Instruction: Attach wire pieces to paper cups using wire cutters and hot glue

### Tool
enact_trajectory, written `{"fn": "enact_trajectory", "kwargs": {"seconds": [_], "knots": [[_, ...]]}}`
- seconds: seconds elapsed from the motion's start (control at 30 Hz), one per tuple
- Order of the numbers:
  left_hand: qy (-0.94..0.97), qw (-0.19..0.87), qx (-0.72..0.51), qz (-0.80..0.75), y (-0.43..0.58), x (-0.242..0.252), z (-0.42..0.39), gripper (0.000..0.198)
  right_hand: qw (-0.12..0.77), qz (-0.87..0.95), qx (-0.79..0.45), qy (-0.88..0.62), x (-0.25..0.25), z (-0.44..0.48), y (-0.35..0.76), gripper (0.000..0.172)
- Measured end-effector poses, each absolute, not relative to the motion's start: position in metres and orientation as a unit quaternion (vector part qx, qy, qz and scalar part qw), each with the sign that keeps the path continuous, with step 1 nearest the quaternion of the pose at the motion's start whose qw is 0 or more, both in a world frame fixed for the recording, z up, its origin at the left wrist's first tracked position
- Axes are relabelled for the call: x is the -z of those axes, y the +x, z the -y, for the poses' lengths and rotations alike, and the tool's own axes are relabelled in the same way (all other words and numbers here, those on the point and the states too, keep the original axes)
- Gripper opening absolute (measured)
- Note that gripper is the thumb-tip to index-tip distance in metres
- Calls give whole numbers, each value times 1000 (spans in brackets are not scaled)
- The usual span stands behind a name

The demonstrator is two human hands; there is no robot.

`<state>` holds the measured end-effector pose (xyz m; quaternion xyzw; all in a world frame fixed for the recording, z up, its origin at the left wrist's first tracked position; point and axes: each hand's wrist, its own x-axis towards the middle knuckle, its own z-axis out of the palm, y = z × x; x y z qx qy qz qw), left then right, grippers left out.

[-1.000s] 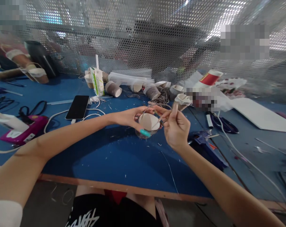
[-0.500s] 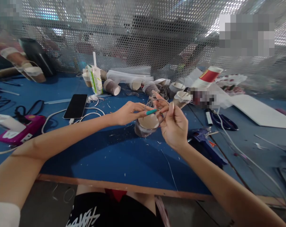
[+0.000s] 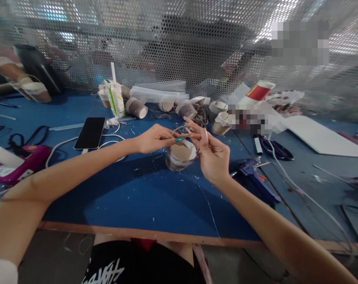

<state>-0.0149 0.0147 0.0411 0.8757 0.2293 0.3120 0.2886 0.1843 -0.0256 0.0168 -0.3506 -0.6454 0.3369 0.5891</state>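
Observation:
A paper cup [image 3: 179,162] wrapped in grey material stands upright on the blue table in front of me, its mouth facing up. Just over its rim, a thin grey cord [image 3: 183,126] curves in a loop between my hands. My left hand [image 3: 153,139] reaches in from the left and pinches the cord between thumb and fingers; a teal thumbnail shows. On the cup's right, my right hand [image 3: 214,156] has thumb and forefinger closed on the same cord, its other fingers raised behind. Fingers partly cover the cup's far rim.
A phone [image 3: 90,133] with a white cable and a magenta glue gun [image 3: 22,163] lie left. At right are a blue glue gun [image 3: 257,179], scissors [image 3: 276,149] and a white board [image 3: 327,136]. Several cups, a drink carton [image 3: 115,98] and cord line the back by a perforated metal screen [image 3: 137,47].
The view has shifted slightly, so everything sits a little further left. Both hands stay over the cup with the cord, the fingers moving only a little.

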Motion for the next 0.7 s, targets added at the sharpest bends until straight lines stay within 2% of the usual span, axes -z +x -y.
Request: {"fn": "enact_trajectory", "kwargs": {"seconds": [0.13, 0.3, 0.47, 0.6, 0.7], "knots": [[887, 265, -301, -228, -16, -45, -14, 30, 589, 654, -339, -332, -16, 25, 185, 18], [881, 288, -307, -216, -15, -46, -12, 27, 585, 626, -390, -336, -21, 27, 180, 26], [891, 258, -301, -219, -15, -49, -12, 28, 568, 622, -429, -326, -26, 27, 176, 32], [901, 249, -272, -227, -18, -54, -12, 26, 546, 669, -355, -360, -21, 19, 183, 39], [909, 257, -240, -226, -21, -59, -12, 26, 533, 728, -254, -349, -18, 15, 189, 36]]}}
